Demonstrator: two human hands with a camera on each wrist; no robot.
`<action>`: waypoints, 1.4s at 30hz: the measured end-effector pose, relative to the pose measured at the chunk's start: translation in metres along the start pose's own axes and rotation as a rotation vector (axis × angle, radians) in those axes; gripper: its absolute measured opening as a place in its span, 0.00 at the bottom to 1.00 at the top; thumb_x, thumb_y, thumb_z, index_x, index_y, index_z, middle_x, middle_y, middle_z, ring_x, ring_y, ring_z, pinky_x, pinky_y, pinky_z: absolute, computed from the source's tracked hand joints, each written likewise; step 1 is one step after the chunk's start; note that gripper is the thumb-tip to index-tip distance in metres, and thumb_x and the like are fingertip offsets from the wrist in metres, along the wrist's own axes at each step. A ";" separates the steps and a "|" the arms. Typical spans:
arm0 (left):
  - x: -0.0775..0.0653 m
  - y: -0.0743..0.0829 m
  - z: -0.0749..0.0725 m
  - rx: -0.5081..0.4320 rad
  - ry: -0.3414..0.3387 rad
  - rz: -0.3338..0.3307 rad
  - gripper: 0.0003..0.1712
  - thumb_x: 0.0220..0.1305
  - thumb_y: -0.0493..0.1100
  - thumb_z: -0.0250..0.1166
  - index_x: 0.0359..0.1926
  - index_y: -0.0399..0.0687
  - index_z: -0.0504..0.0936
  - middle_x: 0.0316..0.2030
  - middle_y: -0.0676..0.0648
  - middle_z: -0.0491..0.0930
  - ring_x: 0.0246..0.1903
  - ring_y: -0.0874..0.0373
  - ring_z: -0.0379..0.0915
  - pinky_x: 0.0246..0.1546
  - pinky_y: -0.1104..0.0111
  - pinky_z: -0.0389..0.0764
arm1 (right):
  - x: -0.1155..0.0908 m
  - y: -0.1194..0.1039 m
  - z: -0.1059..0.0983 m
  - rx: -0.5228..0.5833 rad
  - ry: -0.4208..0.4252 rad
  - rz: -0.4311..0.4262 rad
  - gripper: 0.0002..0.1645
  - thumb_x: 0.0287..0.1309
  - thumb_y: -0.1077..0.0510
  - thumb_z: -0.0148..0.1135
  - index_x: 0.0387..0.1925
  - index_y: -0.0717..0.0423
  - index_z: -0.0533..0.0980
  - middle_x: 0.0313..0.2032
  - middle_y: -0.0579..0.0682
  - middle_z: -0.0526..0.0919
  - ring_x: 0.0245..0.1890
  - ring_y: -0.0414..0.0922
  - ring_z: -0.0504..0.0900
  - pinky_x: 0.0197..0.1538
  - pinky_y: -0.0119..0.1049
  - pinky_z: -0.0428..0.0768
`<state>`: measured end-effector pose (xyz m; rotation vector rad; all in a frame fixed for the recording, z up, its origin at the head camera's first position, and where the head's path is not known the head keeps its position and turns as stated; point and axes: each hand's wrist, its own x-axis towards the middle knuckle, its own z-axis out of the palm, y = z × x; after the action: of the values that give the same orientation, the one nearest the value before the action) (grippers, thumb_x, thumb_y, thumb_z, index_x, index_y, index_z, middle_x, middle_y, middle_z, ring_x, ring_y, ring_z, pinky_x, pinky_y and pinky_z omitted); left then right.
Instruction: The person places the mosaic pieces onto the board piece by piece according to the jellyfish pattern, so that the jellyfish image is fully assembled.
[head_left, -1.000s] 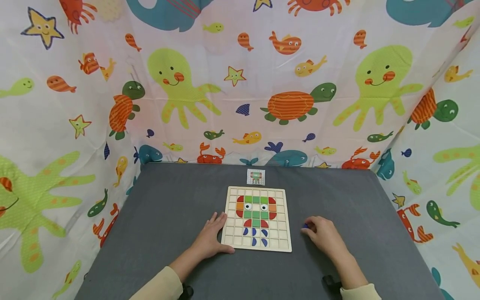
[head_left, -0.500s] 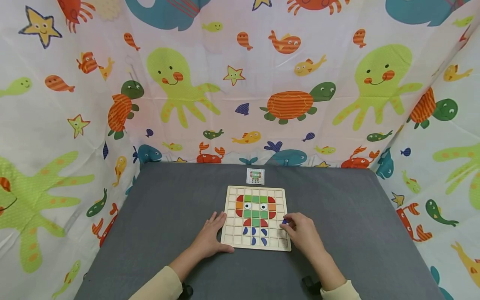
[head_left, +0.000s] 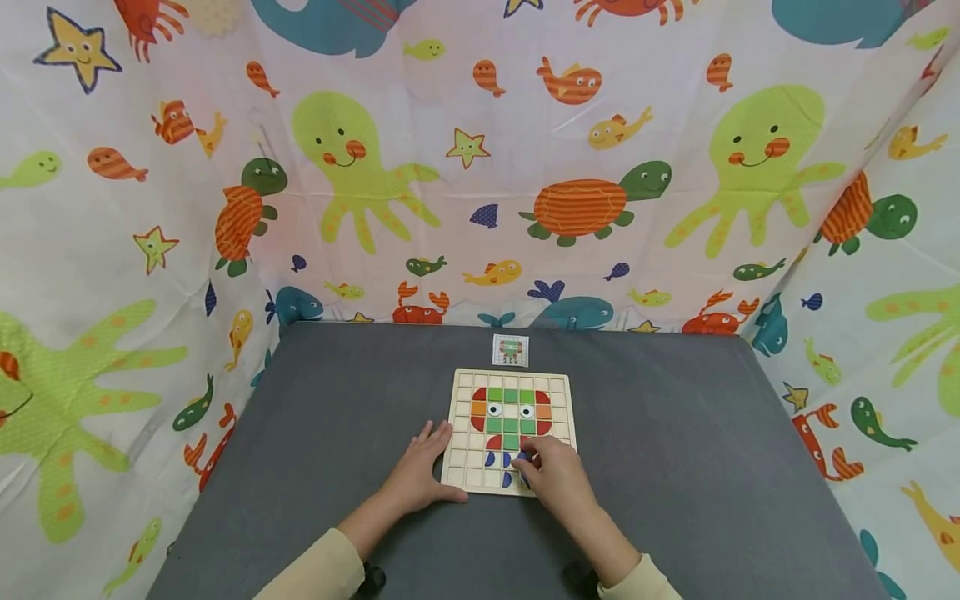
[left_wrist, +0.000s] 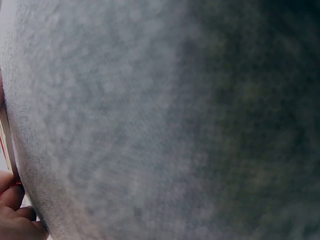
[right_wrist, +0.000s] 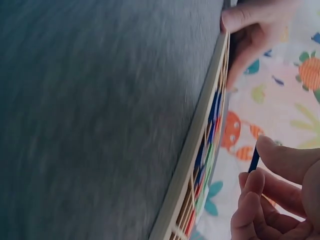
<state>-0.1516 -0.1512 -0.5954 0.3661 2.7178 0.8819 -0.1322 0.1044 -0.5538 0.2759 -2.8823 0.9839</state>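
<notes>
A wooden grid board lies on the table, with red, orange, green and white-eyed pieces set in it as a face above blue half-round pieces. My right hand is over the board's lower right part and hides some of its cells. Between thumb and fingertips it pinches a small blue piece, seen edge-on in the right wrist view. My left hand rests at the board's left edge, fingers fairly straight along the side and thumb near the front left corner.
Just behind the board lies a small picture card with a similar figure. A dark grey cloth covers the table. Behind and beside it hangs a curtain printed with sea animals.
My right hand has moved left from the table beside the board to over its lower cells, carrying the blue piece. The left hand has stayed at the board's edge.
</notes>
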 end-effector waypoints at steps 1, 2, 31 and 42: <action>0.000 0.000 0.000 0.007 0.000 0.000 0.72 0.40 0.66 0.82 0.79 0.47 0.54 0.79 0.46 0.52 0.80 0.44 0.38 0.77 0.44 0.49 | 0.000 -0.003 0.002 -0.006 -0.001 -0.007 0.13 0.53 0.56 0.77 0.39 0.58 0.86 0.30 0.45 0.84 0.27 0.37 0.73 0.30 0.30 0.76; 0.001 0.000 0.000 0.012 -0.002 -0.001 0.72 0.40 0.67 0.81 0.80 0.47 0.54 0.79 0.46 0.52 0.80 0.44 0.38 0.77 0.44 0.49 | 0.001 -0.005 0.005 -0.013 -0.004 -0.016 0.13 0.53 0.56 0.77 0.39 0.58 0.86 0.29 0.45 0.83 0.26 0.37 0.72 0.30 0.30 0.76; 0.002 0.000 -0.004 -0.011 0.019 0.036 0.71 0.39 0.65 0.82 0.78 0.42 0.56 0.78 0.43 0.55 0.79 0.41 0.40 0.77 0.43 0.50 | 0.006 -0.030 0.035 -0.149 -0.120 -0.068 0.11 0.50 0.55 0.79 0.30 0.55 0.84 0.23 0.44 0.76 0.22 0.39 0.71 0.28 0.34 0.75; -0.001 0.001 0.000 -0.010 0.015 0.017 0.71 0.39 0.64 0.83 0.79 0.44 0.56 0.78 0.44 0.54 0.79 0.42 0.40 0.77 0.42 0.50 | 0.007 -0.008 -0.011 -0.115 -0.021 -0.006 0.13 0.60 0.50 0.72 0.38 0.55 0.87 0.32 0.47 0.87 0.28 0.40 0.80 0.32 0.37 0.81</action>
<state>-0.1509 -0.1511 -0.5949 0.3834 2.7268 0.9058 -0.1377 0.1037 -0.5390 0.2885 -2.9411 0.8157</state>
